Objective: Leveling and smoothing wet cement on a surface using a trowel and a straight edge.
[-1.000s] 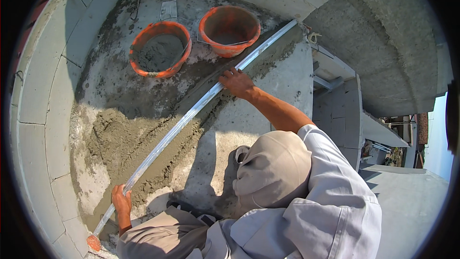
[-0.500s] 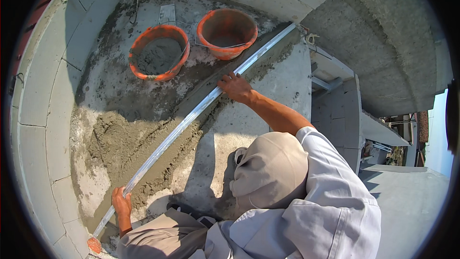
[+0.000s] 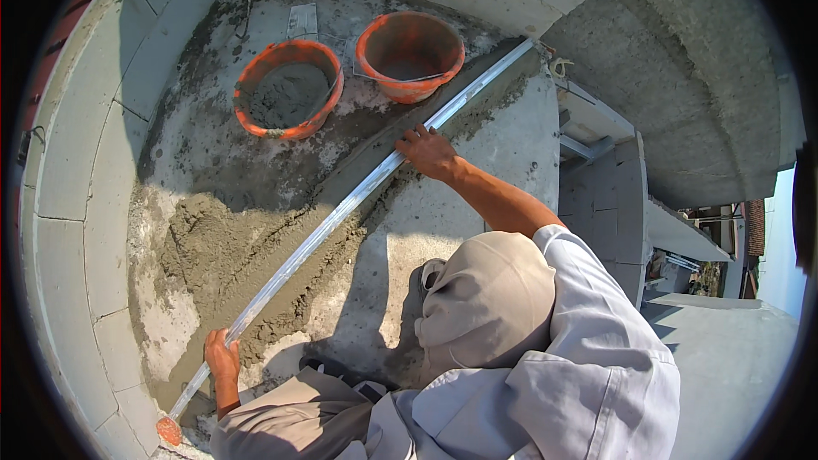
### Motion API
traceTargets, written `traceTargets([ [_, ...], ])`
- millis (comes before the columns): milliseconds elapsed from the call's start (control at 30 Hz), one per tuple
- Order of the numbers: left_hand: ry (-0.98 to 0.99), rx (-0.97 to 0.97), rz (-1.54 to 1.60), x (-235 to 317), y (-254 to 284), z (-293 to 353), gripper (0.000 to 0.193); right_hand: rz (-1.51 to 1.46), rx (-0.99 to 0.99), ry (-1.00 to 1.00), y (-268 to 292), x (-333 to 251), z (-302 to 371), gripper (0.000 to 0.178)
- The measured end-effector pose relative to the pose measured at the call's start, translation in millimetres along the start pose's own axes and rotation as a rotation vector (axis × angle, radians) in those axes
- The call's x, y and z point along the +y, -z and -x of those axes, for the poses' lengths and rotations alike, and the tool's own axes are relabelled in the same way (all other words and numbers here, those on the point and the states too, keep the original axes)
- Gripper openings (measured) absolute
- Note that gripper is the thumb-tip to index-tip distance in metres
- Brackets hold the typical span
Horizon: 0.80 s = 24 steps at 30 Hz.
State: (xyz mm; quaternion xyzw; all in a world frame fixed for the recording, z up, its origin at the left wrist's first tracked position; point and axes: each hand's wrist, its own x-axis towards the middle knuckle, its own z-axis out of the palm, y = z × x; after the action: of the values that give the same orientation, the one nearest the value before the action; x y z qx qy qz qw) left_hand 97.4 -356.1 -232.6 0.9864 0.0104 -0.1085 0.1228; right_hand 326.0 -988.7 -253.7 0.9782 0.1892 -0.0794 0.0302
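A long silvery metal straightedge [image 3: 315,240] lies diagonally across a strip of wet grey mortar [image 3: 228,247], from the lower left to the upper right. Close to its lower end, my left hand [image 3: 222,362] is closed round the bar. My right hand [image 3: 428,153] grips it above the middle, fingers bent over the far edge and arm reaching in from the right. Rough, heaped mortar lies on the left side of the bar; a crumbly edge runs along its right side.
Two orange buckets stand beyond the bar: one with mortar [image 3: 328,111], the other [image 3: 453,60] coated inside. Behind them lies a flat pale plate [image 3: 302,20]. Light block walls [image 3: 64,290] border the left and far sides. A reddish lump [image 3: 169,431] sits by the bar's lower end.
The whole view has shifted slightly, so things appear a little further right. Both hands keep their grip, and no clear movement of the straightedge over the mortar shows.
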Motion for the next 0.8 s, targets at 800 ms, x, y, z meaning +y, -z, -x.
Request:
traceTargets([
  [800,-0.078,-0.060,0.065,6.9,-2.7,66.4,0.042,-0.012,0.115,0.098,4.0,-3.6,64.7,0.030],
])
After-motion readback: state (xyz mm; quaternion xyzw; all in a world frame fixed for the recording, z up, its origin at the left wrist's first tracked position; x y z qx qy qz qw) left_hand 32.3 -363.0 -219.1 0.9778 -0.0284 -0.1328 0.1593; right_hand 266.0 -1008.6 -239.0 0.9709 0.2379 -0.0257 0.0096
